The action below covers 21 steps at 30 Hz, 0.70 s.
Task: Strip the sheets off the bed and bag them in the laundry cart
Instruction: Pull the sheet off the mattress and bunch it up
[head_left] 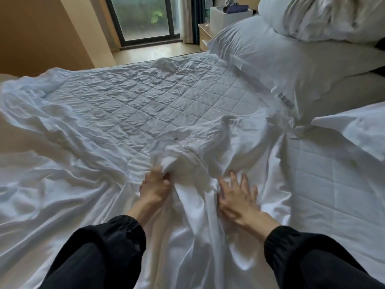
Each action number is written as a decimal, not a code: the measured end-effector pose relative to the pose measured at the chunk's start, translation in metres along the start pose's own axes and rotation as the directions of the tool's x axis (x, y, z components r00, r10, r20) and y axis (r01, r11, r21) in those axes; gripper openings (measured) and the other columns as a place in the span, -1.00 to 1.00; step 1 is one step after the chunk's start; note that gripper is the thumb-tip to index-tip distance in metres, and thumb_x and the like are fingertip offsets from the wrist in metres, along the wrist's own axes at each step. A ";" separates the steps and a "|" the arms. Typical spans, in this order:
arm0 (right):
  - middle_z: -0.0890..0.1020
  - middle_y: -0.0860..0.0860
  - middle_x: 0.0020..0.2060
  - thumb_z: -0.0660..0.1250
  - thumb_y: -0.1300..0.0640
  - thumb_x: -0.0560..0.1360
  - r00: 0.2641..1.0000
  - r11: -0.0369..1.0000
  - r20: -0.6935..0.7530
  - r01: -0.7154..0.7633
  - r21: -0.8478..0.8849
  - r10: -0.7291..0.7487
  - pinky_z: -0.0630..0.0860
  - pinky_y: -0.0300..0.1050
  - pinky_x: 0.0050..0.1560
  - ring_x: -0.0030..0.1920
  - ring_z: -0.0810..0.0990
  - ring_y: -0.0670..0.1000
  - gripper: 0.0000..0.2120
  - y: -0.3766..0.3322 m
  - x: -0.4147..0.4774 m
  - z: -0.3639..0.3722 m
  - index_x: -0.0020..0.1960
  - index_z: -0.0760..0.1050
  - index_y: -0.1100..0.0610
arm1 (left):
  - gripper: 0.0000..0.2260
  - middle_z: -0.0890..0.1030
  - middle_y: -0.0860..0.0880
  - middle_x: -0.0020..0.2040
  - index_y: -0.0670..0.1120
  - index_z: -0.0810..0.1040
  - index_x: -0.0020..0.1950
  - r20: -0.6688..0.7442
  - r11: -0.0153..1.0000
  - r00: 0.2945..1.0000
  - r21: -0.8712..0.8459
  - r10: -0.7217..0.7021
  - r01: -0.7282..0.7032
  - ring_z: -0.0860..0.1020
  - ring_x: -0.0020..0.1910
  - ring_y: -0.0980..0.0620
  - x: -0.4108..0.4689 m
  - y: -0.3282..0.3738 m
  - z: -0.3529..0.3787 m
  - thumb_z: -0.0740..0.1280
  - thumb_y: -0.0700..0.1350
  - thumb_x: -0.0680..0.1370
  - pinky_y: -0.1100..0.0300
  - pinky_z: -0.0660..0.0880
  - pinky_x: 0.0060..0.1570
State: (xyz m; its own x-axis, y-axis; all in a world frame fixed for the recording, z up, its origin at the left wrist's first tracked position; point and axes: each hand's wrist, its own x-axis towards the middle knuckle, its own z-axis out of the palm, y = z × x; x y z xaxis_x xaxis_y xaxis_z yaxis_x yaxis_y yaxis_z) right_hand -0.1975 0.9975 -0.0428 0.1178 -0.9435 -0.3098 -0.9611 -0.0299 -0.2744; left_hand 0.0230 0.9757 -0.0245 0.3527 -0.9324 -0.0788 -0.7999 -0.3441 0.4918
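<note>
A white bed sheet (62, 184) lies loose and crumpled over the near half of the bed, bunched toward me. Beyond it the quilted mattress pad (145, 97) is bare. My left hand (154, 186) is closed on a gathered fold of the sheet at the centre. My right hand (237, 197) rests flat on the sheet just to the right, fingers spread. Both arms wear black sleeves. No laundry cart is in view.
Two white pillows (281, 55) are stacked at the bed's right end, and a third white pillow corner (354, 130) lies nearer. A bedside table (205, 36) with a white box and a bottle stands by the glass door (145, 17). Tan floor runs beyond the bed.
</note>
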 end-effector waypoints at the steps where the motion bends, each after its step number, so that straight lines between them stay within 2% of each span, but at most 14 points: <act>1: -0.10 0.08 0.56 -0.05 -0.17 0.59 1.000 1.000 -0.002 0.004 0.018 -0.004 -0.18 0.35 0.43 0.52 -0.22 0.25 -0.48 -0.007 -0.003 -0.001 0.53 -0.01 -0.14 | -0.75 0.60 -0.27 0.03 -0.18 0.49 0.17 -0.051 0.998 0.999 -0.066 0.003 -0.007 0.56 0.05 -0.28 0.006 0.004 -0.008 0.22 -0.22 0.50 0.00 0.44 -0.02; 3: -0.12 0.12 0.56 -0.12 -0.33 0.53 0.998 0.995 0.006 0.065 0.070 -0.066 -0.27 0.31 0.42 0.52 -0.25 0.22 -0.37 -0.029 -0.011 -0.007 0.54 -0.04 -0.14 | -0.78 0.59 -0.32 0.01 -0.22 0.51 0.07 -0.161 0.992 0.987 -0.124 -0.005 -0.015 0.55 0.04 -0.31 0.023 0.010 -0.032 0.21 -0.32 0.45 -0.01 0.43 -0.04; 4: -0.12 0.12 0.56 -0.22 -0.44 0.44 0.993 0.989 0.016 0.114 0.099 -0.116 -0.28 0.28 0.43 0.53 -0.24 0.20 -0.25 -0.044 -0.016 -0.009 0.55 -0.05 -0.14 | -0.79 0.59 -0.33 0.02 -0.24 0.52 0.04 -0.213 0.992 0.977 -0.122 -0.011 -0.016 0.54 0.05 -0.32 0.033 0.010 -0.045 0.20 -0.33 0.45 -0.02 0.43 -0.03; 6: -0.11 0.09 0.56 -0.43 -0.59 0.22 0.972 0.962 0.058 0.217 0.166 -0.229 -0.24 0.27 0.45 0.54 -0.19 0.15 0.01 -0.074 -0.025 -0.008 0.55 -0.10 -0.14 | -0.81 0.59 -0.35 0.03 -0.23 0.53 0.03 -0.293 0.995 0.956 -0.103 -0.016 -0.015 0.54 0.07 -0.33 0.050 0.004 -0.069 0.21 -0.31 0.47 -0.04 0.44 -0.01; 7: -0.10 0.07 0.56 -0.45 -0.60 0.18 0.957 0.945 0.087 0.256 0.203 -0.278 -0.22 0.26 0.46 0.55 -0.16 0.13 0.05 -0.087 -0.029 -0.005 0.56 -0.12 -0.12 | -0.81 0.59 -0.34 0.05 -0.21 0.54 0.06 -0.314 0.997 0.949 -0.082 -0.028 0.002 0.54 0.08 -0.32 0.055 -0.003 -0.076 0.22 -0.28 0.49 -0.04 0.44 0.00; 9: -0.09 0.06 0.56 -0.30 -0.56 0.32 0.924 0.919 0.145 0.313 0.237 -0.353 -0.22 0.25 0.46 0.55 -0.15 0.11 -0.08 -0.108 -0.037 0.005 0.56 -0.12 -0.11 | -0.74 0.58 -0.28 0.12 -0.16 0.50 0.19 -0.265 0.997 0.961 -0.049 -0.077 0.066 0.53 0.13 -0.29 0.056 -0.020 -0.077 0.27 -0.14 0.52 -0.02 0.44 0.05; 11: -0.13 0.08 0.56 -0.07 -0.42 0.50 0.904 0.923 0.200 0.352 0.156 -0.378 -0.26 0.29 0.44 0.54 -0.17 0.15 -0.25 -0.121 -0.044 0.022 0.56 -0.13 -0.08 | -0.53 0.53 -0.23 0.23 -0.15 0.35 0.35 -0.087 0.990 0.990 -0.095 -0.113 0.105 0.50 0.19 -0.24 0.045 -0.040 -0.065 0.33 0.03 0.51 0.01 0.41 0.10; 13: -0.15 0.13 0.55 0.08 -0.29 0.53 0.907 0.936 0.239 0.349 0.038 -0.347 -0.26 0.35 0.41 0.53 -0.19 0.21 -0.28 -0.128 -0.049 0.037 0.55 -0.14 -0.09 | -0.31 0.48 -0.17 0.29 -0.15 0.19 0.44 0.052 0.972 0.994 -0.212 -0.093 0.102 0.48 0.24 -0.19 0.027 -0.054 -0.052 0.42 0.11 0.46 0.04 0.40 0.17; 14: -0.11 0.16 0.53 0.13 -0.24 0.52 0.917 0.946 0.240 0.325 0.012 -0.318 -0.19 0.34 0.42 0.52 -0.14 0.23 -0.30 -0.130 -0.052 0.042 0.54 -0.08 -0.09 | -0.24 0.48 -0.16 0.29 -0.14 0.17 0.45 0.068 0.961 0.995 -0.261 -0.072 0.087 0.48 0.24 -0.17 0.020 -0.061 -0.046 0.45 0.13 0.43 0.04 0.42 0.20; 15: 0.01 0.20 0.50 0.17 -0.20 0.50 0.934 0.957 0.213 0.288 0.023 -0.286 -0.05 0.27 0.43 0.50 -0.03 0.23 -0.35 -0.133 -0.054 0.045 0.51 0.05 -0.06 | -0.21 0.49 -0.15 0.28 -0.14 0.17 0.45 0.060 0.956 0.996 -0.284 -0.061 0.076 0.50 0.23 -0.15 0.014 -0.067 -0.042 0.48 0.14 0.40 0.03 0.43 0.22; 17: 0.31 0.19 0.29 0.19 -0.15 0.49 0.973 0.972 0.064 0.215 0.099 -0.222 0.22 0.08 0.32 0.36 0.26 0.20 -0.55 -0.138 -0.061 0.045 0.32 0.35 0.02 | -0.22 0.50 -0.16 0.24 -0.17 0.21 0.43 0.009 0.959 0.998 -0.279 -0.056 0.056 0.50 0.21 -0.15 0.004 -0.076 -0.037 0.49 0.11 0.38 0.04 0.44 0.19; 19: 0.44 0.12 0.15 0.19 -0.12 0.50 0.988 0.973 -0.058 0.152 0.176 -0.143 0.31 0.00 0.21 0.22 0.39 0.16 -0.65 -0.141 -0.069 0.041 0.17 0.45 0.06 | -0.25 0.46 -0.19 0.25 -0.18 0.23 0.42 -0.076 0.976 0.995 -0.210 -0.072 0.055 0.46 0.24 -0.18 -0.009 -0.083 -0.036 0.48 0.09 0.39 0.02 0.41 0.20; 21: 0.51 0.11 0.12 0.18 -0.11 0.50 0.995 0.979 -0.050 0.089 0.184 -0.081 0.33 0.02 0.21 0.18 0.46 0.15 -0.66 -0.141 -0.079 0.033 0.15 0.44 0.07 | -0.23 0.38 -0.22 0.32 -0.17 0.20 0.46 -0.168 0.984 0.979 -0.154 -0.116 0.090 0.35 0.33 -0.20 -0.030 -0.090 -0.036 0.46 0.09 0.40 -0.04 0.30 0.31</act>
State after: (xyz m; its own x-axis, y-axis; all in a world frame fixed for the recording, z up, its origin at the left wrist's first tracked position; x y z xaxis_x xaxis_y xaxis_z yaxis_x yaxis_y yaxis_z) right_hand -0.0629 1.0869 -0.0099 0.1828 -0.9531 -0.2411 -0.8844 -0.0523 -0.4638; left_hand 0.1015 1.0388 -0.0349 0.5194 -0.8545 0.0114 -0.6805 -0.4055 0.6104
